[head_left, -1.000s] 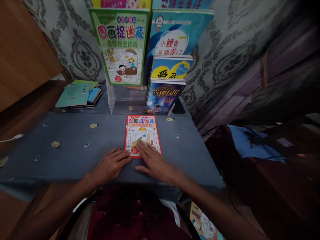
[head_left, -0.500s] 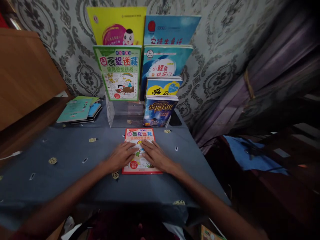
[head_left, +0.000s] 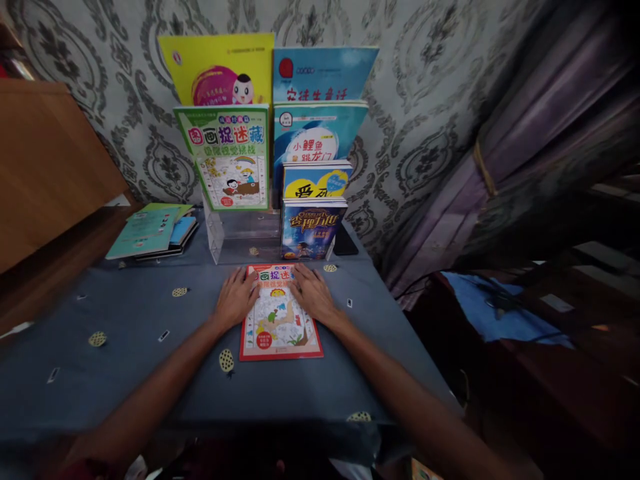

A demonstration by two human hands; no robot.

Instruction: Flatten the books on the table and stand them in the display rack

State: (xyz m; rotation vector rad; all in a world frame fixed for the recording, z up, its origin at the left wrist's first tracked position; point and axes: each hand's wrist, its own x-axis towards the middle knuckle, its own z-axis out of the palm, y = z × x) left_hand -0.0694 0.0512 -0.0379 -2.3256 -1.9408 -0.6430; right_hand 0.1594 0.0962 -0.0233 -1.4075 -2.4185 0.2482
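A red-bordered picture book [head_left: 280, 317] lies flat on the blue-grey tablecloth [head_left: 150, 373], its cover facing up. My left hand [head_left: 237, 293] rests at the book's upper left edge, fingers stretched forward and partly over the cover. On the opposite side, my right hand [head_left: 313, 291] lies with spread fingers over the upper right edge. Neither hand is closed around the book. Just beyond it stands a clear plastic rack [head_left: 243, 233] holding several books, among them a green-bordered picture book [head_left: 235, 167] and a dark blue book [head_left: 311, 230].
A loose stack of books [head_left: 145, 230] lies at the back left, near a wooden panel [head_left: 50, 173]. A dark phone-like slab [head_left: 345, 241] sits right of the rack. Patterned wallpaper [head_left: 415, 100] rises behind, and a tied curtain [head_left: 465, 187] hangs at the right.
Both hands have slid from the middle of the book's cover outward and up to its upper side edges. More of the cover picture shows. The camera view has shifted slightly.
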